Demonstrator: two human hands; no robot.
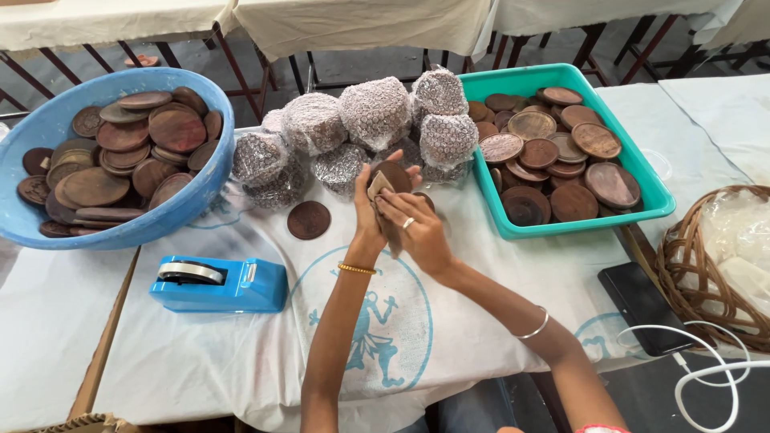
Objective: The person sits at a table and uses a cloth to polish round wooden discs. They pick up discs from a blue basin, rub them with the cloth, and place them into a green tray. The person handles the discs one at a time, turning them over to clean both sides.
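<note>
Holding a round brown wooden disc [395, 178] up over the middle of the cloth-covered table [241, 361], the left hand [367, 210] grips it from below with thumb and fingers wrapped round its lower edge. The disc is tipped up nearly on edge, its flat face turned toward the camera and a bit to the right; being round, it has no real long axis. The right hand [419, 232] is pressed against its lower face with a small tan cloth pad [378, 186] pinched under the fingers, so both hands are closed on something.

Stuff around it: another single disc [309, 219] lies flat on the cloth just left of the hands. Behind them sits a heap of bubble-wrapped bundles [373, 112]. A blue basin [48, 128] on the left is full of the same brown discs, and a teal tray [634, 172] on the right holds more. A blue tape dispenser [220, 285] is near the front left, a dark phone [642, 309] with a white cable [706, 377] at right, next to a wicker basket [690, 265]
</note>
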